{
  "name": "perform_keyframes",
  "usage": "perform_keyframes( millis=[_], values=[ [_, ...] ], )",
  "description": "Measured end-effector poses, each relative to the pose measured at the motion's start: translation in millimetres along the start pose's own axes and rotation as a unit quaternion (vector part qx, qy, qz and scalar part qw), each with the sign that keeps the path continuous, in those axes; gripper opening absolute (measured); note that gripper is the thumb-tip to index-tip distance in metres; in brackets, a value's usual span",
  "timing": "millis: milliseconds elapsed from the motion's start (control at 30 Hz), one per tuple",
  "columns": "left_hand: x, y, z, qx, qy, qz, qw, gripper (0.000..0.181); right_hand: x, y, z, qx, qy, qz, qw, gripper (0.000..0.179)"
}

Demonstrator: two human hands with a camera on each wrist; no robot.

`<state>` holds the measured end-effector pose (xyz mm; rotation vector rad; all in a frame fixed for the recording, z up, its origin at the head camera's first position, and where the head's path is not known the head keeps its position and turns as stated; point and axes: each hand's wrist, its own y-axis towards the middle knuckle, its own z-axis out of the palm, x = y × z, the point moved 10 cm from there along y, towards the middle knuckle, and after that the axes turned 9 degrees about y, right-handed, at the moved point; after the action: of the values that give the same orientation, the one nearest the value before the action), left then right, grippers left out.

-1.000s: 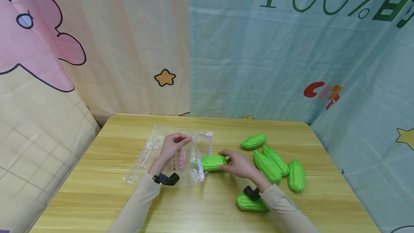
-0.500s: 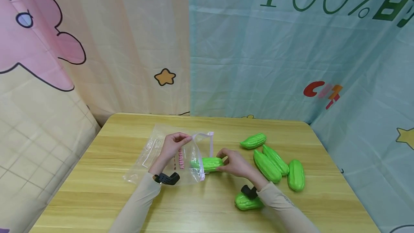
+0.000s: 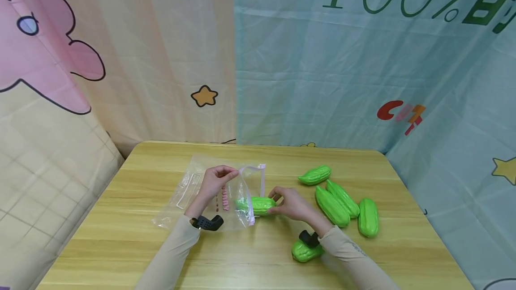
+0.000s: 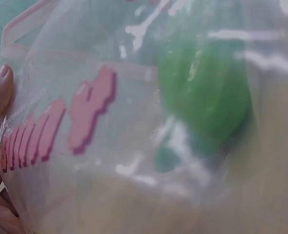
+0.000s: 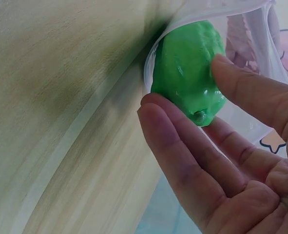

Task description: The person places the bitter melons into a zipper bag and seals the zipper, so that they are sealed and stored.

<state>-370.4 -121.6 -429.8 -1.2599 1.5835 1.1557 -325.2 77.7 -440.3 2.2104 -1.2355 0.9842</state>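
A clear zip bag (image 3: 187,191) with pink print lies on the table, its mouth facing right. My left hand (image 3: 213,186) pinches the upper edge of the mouth between thumb and fingers and holds it raised. A bumpy green bitter melon (image 3: 262,205) lies partly inside the bag, its leading end showing through the film, also in the left wrist view as a green shape (image 4: 204,92). My right hand (image 3: 293,203) holds the melon's outer end; in the right wrist view the thumb (image 5: 251,92) is on one side and the fingers (image 5: 182,156) on the other.
Several more bitter melons lie to the right: one at the back (image 3: 315,175), a touching pair (image 3: 332,206) and one beside them (image 3: 368,218). Another melon (image 3: 304,252) sits under my right wrist. Printed curtains (image 3: 282,79) stand behind the wooden table (image 3: 121,236).
My right hand has moved left, sliding the bitter melon deeper into the bag. The left hand stays in place on the bag's edge.
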Motion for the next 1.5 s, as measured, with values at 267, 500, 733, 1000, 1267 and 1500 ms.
perform_keyframes(
  millis=[267,500,733,1000,1267,1500],
  values=[
    [-6.3,-3.2,0.7,0.008,0.006,0.000,1.0000,0.019,0.4,0.8,2.6,0.009,-0.003,0.009,0.9999,0.030],
    [3.2,2.3,1.5,0.008,0.001,0.003,1.0000,0.019,0.4,1.5,3.4,0.011,-0.008,0.010,0.9999,0.029],
    [24.3,11.0,3.0,0.001,-0.003,-0.002,1.0000,0.021,2.2,1.5,3.4,0.011,-0.012,0.003,0.9999,0.029],
    [22.9,10.5,3.6,-0.003,0.003,0.008,1.0000,0.020,-1.1,2.1,4.3,0.015,0.008,0.007,0.9998,0.026],
    [23.3,11.0,3.5,-0.001,0.000,0.009,1.0000,0.022,-0.2,3.3,6.0,0.020,0.023,0.000,0.9995,0.025],
    [23.6,11.0,3.1,-0.004,0.001,0.010,0.9999,0.021,0.7,3.4,8.1,0.022,0.025,-0.004,0.9994,0.025]
  ],
)
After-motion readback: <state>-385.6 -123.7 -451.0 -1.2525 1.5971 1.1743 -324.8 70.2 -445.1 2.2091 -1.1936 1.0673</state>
